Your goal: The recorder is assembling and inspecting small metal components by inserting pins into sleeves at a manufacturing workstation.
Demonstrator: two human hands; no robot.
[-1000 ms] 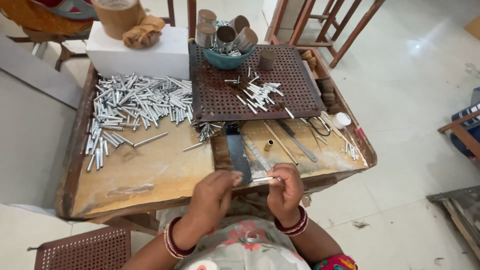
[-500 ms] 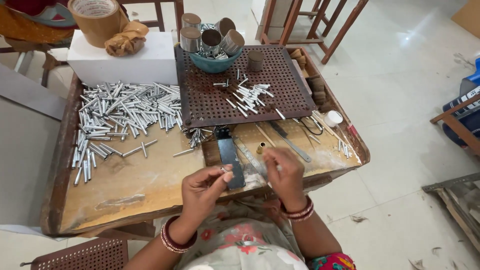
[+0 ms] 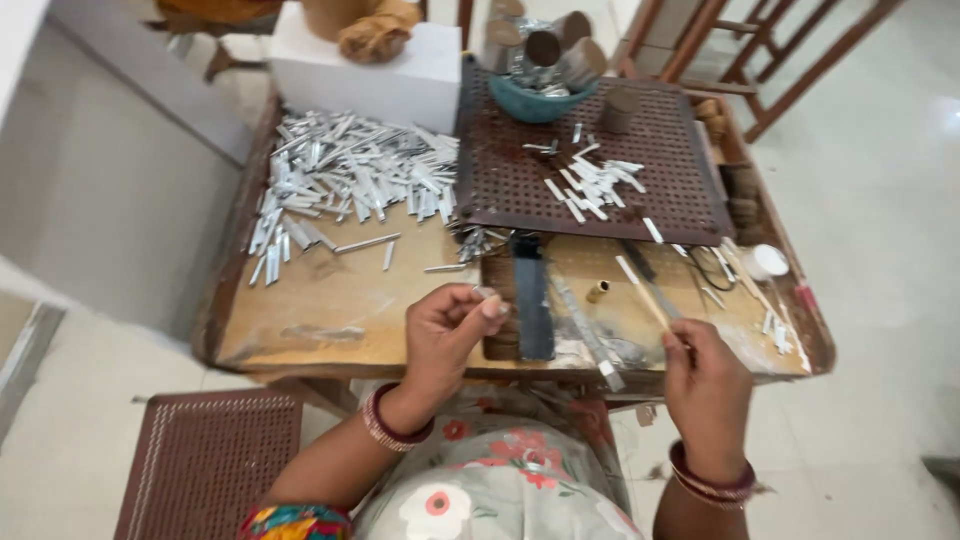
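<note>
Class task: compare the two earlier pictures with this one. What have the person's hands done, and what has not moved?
The hands have parted: the right hand swung out right onto a thin stick; the left hand kept pinching a small metal piece. The pile of metal pieces and perforated tray stayed put.
</note>
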